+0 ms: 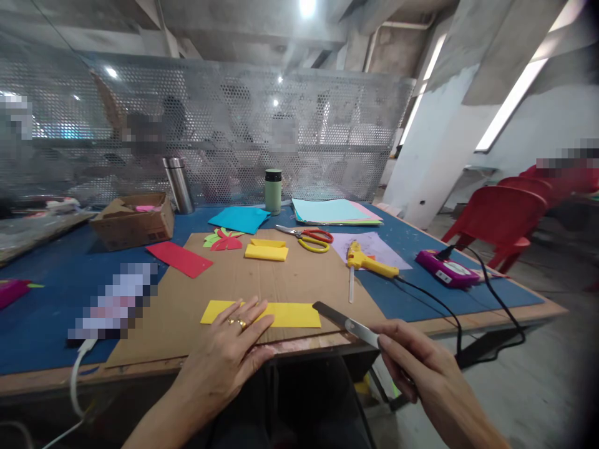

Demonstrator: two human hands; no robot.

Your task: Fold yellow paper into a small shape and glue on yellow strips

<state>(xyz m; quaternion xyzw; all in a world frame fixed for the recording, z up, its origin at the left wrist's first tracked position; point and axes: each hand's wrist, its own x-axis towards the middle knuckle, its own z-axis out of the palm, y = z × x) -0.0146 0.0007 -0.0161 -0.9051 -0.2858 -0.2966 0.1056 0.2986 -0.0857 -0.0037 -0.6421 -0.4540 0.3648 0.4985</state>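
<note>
A yellow paper strip (294, 315) lies lengthwise near the front edge of the cardboard sheet (299, 280). My left hand (234, 343) rests flat across its left half, fingers stretched out, covering part of it. In my right hand (416, 362) is a knife (360, 330) with a dark blade and a silvery handle; my fingers are wrapped round the handle. The blade tip is close to the strip's right end; whether they touch I cannot tell. Folded yellow pieces (266, 251) sit farther back on the cardboard, left of the scissors (313, 240).
Right of the cardboard are a yellow glue gun (369, 262) and a purple box (444, 268) with a black cable. A red paper (180, 259), cut red and green pieces (227, 240) and a phone (115, 299) lie left. Behind stand a carton (133, 227), a green bottle (273, 193) and coloured sheets (332, 211).
</note>
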